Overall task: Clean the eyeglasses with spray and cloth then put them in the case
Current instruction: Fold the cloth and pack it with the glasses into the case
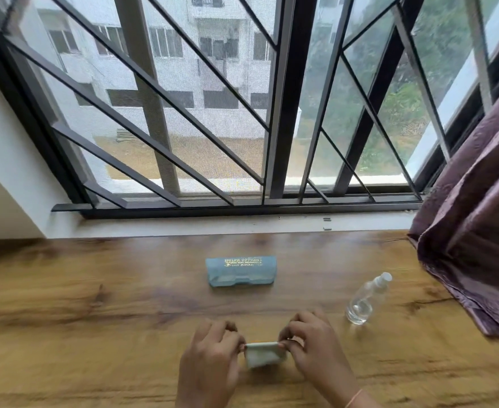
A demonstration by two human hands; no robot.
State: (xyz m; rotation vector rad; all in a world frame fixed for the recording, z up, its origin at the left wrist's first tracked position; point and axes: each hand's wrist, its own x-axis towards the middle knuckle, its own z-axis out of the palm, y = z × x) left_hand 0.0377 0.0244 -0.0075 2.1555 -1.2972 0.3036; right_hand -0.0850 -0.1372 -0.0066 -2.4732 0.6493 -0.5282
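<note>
Daylight from a wide barred window [213, 113] falls on a wooden table [95, 290] pushed up against the sill, with a purple curtain [477, 231] hanging down onto the table's right edge.

At the near edge, the left hand [213, 351] and the right hand [307, 346] meet over a small, pale folded cloth [264, 354]. Each hand pinches one top corner of it between thumb and curled fingers, so the cloth is held stretched between them just above the wood. A thin band [354, 397] circles the right wrist.

Farther back, near the middle of the table, a light blue glasses case [241, 271] lies shut with gold lettering on its lid, well apart from the hands.

To the right of the hands, between them and the curtain, is a clear spray bottle [366, 298] with a pale cap. It seems to stand on its base, though the wide lens slants it and the picture is soft, so I cannot be sure it is upright. Neither hand touches it or the case.
</note>
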